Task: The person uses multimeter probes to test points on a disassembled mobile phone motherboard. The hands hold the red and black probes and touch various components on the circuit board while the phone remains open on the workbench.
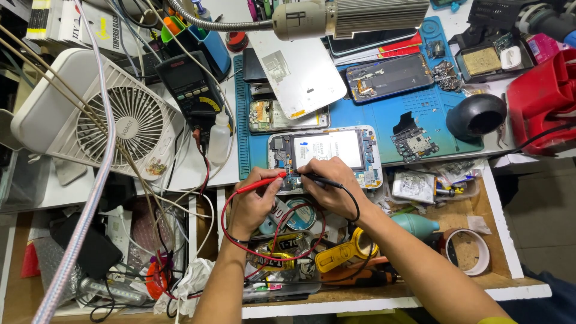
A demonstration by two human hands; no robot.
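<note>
While a white desk fan point(123, 120) lies face-up at the far left of the bench, a dark multimeter point(192, 84) sits just right of it, with a small clear squeeze bottle point(219, 139) near its lower edge. Right of these, the left hand point(255, 204) comes up from the bottom edge, forearm nearly vertical and wrist bent slightly, fingers pinched closed on the red test probe point(259, 183), which slants up to the right so its tip meets the lower left part of the opened phone point(327, 157). Red lead wire point(240, 240) loops below the wrist. That phone, back off and a white battery showing, lies at the front edge of the blue work mat point(420, 114), directly beyond both hands. From the lower right the right forearm enters on a diagonal; the right hand point(327, 189) rests over the phone's lower edge, thumb and fingers closed around the black test probe point(321, 179), tip pointing left toward the red one. Further right lie a loose circuit board point(415, 144), a black dome-shaped object point(477, 115) and a red case point(543, 99).
</note>
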